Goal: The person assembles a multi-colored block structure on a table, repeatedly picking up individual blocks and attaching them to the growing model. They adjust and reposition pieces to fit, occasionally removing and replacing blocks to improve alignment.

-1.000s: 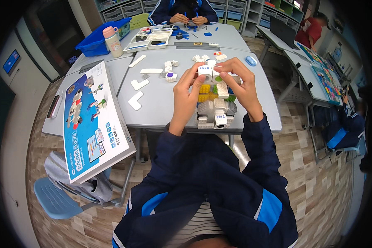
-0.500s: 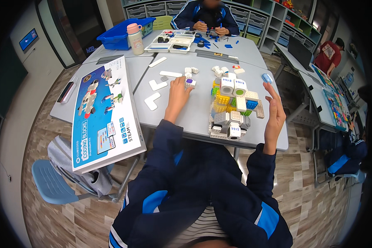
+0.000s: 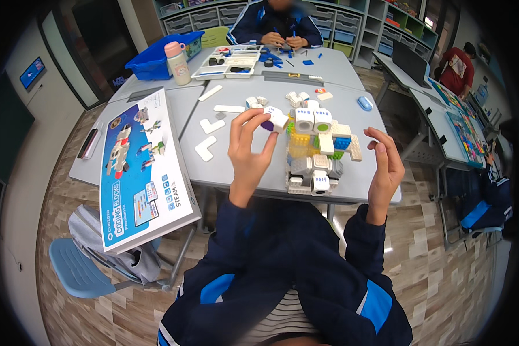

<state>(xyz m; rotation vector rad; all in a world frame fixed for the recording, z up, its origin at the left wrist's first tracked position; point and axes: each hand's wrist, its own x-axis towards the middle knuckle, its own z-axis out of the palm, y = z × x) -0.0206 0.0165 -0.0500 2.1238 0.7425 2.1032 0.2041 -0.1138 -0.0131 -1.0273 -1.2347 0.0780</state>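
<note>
1. Our left hand (image 3: pixel 249 151) is raised over the grey table (image 3: pixel 236 161). Thumb and fingers pinch a white cube block (image 3: pixel 277 119) with a dark purple face, held just off the 10 o'clock corner of the block model (image 3: pixel 318 151).
2. Our right hand (image 3: pixel 385 167) is at 3 o'clock of the model, empty, fingers loosely curled and slightly apart, touching nothing.
3. The model stands near the table's front edge: white, yellow, green and blue cubes stacked, with a cube at its 6 o'clock end.
4. Step in hand, as we read it: cube picked and held for checking or orienting, not yet seated.
5. Next move likely needs the cube's face turned to match a free side of the model, with the right hand steadying the stack.
6. Loose white flat pieces (image 3: pixel 206 147) lie at 9 o'clock, and the kit box (image 3: pixel 141 173) beyond.
</note>
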